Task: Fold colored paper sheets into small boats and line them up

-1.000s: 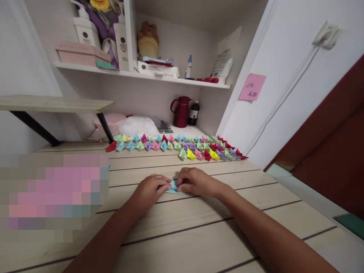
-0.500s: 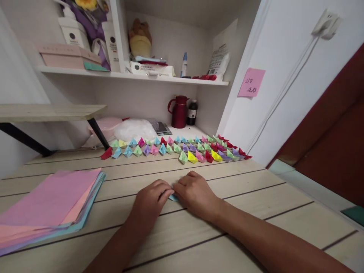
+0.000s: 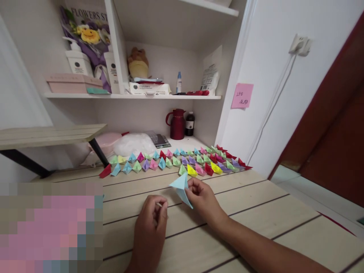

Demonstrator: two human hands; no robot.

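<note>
Presently, the right hand is a little to the right of the centre of the frame, and its thumb and fingers pinch a light blue folded paper by its right side. This paper is over the wooden table, in the middle of the frame, with one sharp corner directed to the left and another to the lower right. The left hand is at the lower middle of the frame, near the paper but apart from it. Its fingers are curled inward and the thumb is close to the index finger; whether they pinch something, I cannot tell.

Beyond the hands, across the middle of the frame, many small paper boats stand in rows, in red, blue, green, pink, purple and yellow. In the lower left of the frame there is a pixelated patch, mostly pink, and its content is not readable. Above the boats, a dark red jug is placed just beside a dark bottle, and a white plastic bag lies to their left.
</note>
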